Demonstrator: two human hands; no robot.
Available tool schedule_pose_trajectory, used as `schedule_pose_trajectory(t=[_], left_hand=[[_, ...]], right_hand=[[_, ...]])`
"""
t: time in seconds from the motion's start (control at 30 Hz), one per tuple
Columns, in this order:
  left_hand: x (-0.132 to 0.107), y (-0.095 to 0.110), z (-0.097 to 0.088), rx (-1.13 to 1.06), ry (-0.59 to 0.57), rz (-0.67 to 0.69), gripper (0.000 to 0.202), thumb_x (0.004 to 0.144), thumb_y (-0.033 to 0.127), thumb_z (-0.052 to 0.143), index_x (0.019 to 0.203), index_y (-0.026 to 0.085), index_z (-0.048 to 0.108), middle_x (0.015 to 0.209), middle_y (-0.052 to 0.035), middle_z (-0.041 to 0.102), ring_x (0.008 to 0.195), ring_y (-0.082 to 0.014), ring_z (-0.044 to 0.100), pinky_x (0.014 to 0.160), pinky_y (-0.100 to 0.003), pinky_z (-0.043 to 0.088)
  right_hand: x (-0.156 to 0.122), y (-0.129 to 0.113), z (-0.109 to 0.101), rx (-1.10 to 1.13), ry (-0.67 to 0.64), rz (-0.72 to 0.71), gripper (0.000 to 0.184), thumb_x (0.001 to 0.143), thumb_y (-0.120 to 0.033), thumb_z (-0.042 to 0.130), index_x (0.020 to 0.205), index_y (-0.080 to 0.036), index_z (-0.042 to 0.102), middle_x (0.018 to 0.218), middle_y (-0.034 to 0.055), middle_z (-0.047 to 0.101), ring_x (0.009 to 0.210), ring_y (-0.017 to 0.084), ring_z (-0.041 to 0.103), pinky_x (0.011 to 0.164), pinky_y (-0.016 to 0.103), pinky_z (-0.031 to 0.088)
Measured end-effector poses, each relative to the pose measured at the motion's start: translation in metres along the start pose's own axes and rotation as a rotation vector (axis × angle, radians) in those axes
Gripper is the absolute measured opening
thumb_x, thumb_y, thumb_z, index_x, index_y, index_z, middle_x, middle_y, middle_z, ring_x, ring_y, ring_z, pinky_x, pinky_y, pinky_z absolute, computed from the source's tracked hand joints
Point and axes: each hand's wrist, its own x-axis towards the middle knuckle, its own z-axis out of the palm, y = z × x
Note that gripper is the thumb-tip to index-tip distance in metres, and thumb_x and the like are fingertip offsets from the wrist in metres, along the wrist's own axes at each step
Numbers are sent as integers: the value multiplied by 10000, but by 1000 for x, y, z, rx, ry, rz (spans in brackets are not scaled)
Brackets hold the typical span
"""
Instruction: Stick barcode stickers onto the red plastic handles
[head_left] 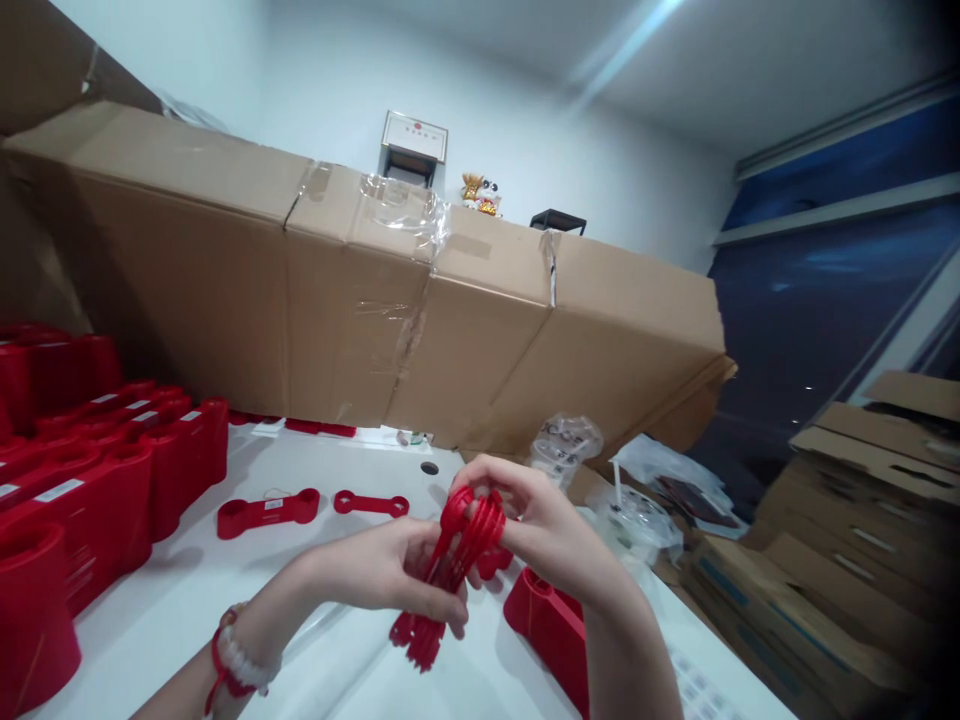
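My left hand (390,575) is closed around the lower part of a bundle of thin red plastic pieces (450,570), held above the white table (225,590). My right hand (536,525) pinches the ringed top end of the same bundle. A red plastic holder (551,625) stands on the table just under my right wrist. A red and white bracelet sits on my left wrist.
Rows of red plastic holders (112,480) fill the table's left side. Two flat red pieces (266,512) (371,503) lie ahead. A long taped cardboard box (390,300) walls off the back. Plastic bags and stacked cardboard boxes (847,520) sit right.
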Motion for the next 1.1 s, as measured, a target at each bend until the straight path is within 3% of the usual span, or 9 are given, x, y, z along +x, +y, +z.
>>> schedule_pose_trajectory(t=[0.1, 0.23, 0.43, 0.63, 0.73, 0.83, 0.93, 1.1], left_hand=[[-2, 3, 0, 67, 44, -32, 309, 835, 409, 766, 924, 201, 556, 680, 28, 608, 622, -152, 639, 535, -253, 487], [-10, 15, 5, 203, 127, -62, 344, 941, 519, 594, 817, 221, 474, 660, 46, 482, 532, -107, 454, 427, -222, 340], [-20, 23, 13, 335, 190, -135, 440, 992, 596, 432, 752, 230, 387, 694, 32, 402, 541, -110, 359, 435, -244, 314], [-21, 25, 10, 367, 167, -152, 502, 998, 675, 325, 770, 234, 396, 690, 25, 439, 539, -121, 389, 438, -248, 367], [-21, 29, 9, 397, 178, -105, 394, 1015, 596, 390, 881, 231, 459, 708, 30, 499, 584, -130, 456, 521, -262, 386], [-19, 26, 7, 437, 189, -70, 281, 1001, 487, 487, 895, 227, 468, 793, 15, 522, 699, -153, 540, 630, -284, 416], [-19, 23, 3, 475, 221, -67, 285, 987, 485, 497, 878, 224, 465, 810, 12, 471, 701, -159, 495, 622, -290, 388], [-29, 34, -7, 536, 298, -83, 307, 993, 508, 463, 865, 229, 466, 784, 26, 463, 672, -156, 424, 600, -291, 343]], right_hand=[[1, 2, 1, -53, 48, 3, 155, 807, -86, 583, 861, -226, 540, 783, -27, 635, 551, 112, 577, 454, 224, 446], [2, 4, 2, -225, 95, -59, 199, 779, -59, 559, 771, -232, 459, 748, -28, 589, 636, 132, 558, 512, 240, 428], [3, 1, 11, -336, 145, -76, 217, 776, -30, 511, 809, -239, 464, 716, -43, 540, 596, 126, 493, 526, 254, 373], [8, 0, 21, -354, 205, -109, 150, 936, -171, 541, 856, -251, 443, 718, -44, 545, 583, 135, 467, 542, 258, 358], [11, 4, 22, -421, 290, -172, 251, 972, -208, 542, 783, -247, 382, 690, -53, 495, 599, 132, 427, 561, 256, 346], [13, 11, 19, -447, 395, -278, 283, 934, -142, 550, 741, -244, 369, 663, -55, 473, 590, 130, 424, 550, 253, 337], [15, 17, 17, -427, 498, -336, 295, 873, -105, 564, 726, -253, 356, 654, -55, 481, 572, 131, 446, 547, 254, 360], [24, 24, 22, -419, 603, -346, 276, 902, -151, 566, 743, -259, 368, 670, -43, 518, 600, 145, 519, 602, 277, 438]])
